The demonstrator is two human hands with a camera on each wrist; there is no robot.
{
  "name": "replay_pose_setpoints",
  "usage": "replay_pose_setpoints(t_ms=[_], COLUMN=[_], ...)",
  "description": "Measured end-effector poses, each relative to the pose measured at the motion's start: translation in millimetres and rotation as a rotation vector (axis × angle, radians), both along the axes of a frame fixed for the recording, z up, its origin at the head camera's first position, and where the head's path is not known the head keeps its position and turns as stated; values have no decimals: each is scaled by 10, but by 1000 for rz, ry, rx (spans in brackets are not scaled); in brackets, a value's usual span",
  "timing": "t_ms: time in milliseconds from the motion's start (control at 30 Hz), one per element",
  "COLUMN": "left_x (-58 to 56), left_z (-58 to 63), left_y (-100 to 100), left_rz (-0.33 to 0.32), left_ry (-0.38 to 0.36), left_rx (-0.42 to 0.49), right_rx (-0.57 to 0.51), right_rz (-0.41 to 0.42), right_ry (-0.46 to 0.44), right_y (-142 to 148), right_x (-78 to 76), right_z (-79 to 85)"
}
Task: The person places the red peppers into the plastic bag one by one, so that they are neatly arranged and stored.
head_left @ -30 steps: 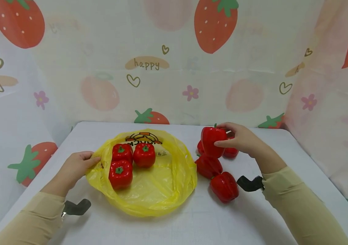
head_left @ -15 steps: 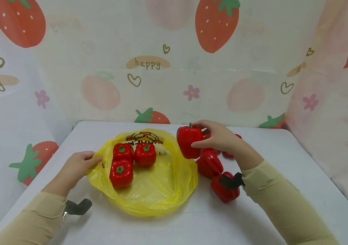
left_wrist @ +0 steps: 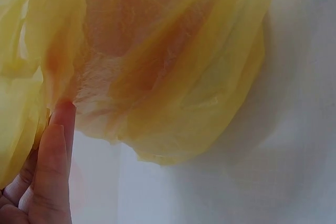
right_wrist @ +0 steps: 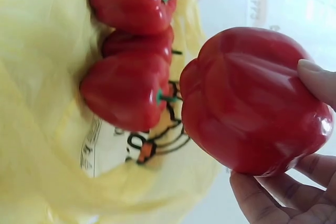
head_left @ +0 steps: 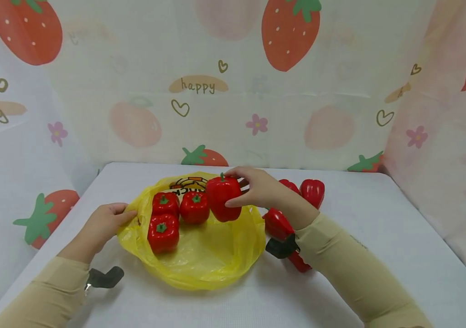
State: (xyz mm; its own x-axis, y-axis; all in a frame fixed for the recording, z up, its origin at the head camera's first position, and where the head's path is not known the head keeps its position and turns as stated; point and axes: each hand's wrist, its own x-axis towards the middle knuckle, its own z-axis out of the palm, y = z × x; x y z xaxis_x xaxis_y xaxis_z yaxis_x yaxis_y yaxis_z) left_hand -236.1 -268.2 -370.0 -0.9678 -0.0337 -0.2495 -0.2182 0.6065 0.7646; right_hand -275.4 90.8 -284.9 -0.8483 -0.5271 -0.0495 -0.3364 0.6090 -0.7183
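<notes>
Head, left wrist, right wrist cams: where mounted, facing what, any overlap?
Head: on the head, facing forward-down at the yellow bag and table; left hand, right hand, sleeves show.
Left wrist: worn there, facing the bag's wall; left fingers show.
Right wrist: worn there, facing the held pepper and bag interior; right fingers show.
Shared, head and right wrist: held pepper, three bagged peppers.

The yellow bag (head_left: 204,259) has room at its front right; three peppers (head_left: 163,234) obstruct its left and back, apparently touching.
</notes>
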Motion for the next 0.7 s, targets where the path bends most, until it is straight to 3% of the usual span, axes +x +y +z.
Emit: replay_pose_setpoints(t_ms=[700], left_x=[-2], left_z=[-24], left_y=[-20], left_rz=[-9], left_ry=[20], left_rx=[5], right_rx=[-91], right_rz=[131], right_ry=[45], right_y=[-518], right_x=[61], right_z=[-331])
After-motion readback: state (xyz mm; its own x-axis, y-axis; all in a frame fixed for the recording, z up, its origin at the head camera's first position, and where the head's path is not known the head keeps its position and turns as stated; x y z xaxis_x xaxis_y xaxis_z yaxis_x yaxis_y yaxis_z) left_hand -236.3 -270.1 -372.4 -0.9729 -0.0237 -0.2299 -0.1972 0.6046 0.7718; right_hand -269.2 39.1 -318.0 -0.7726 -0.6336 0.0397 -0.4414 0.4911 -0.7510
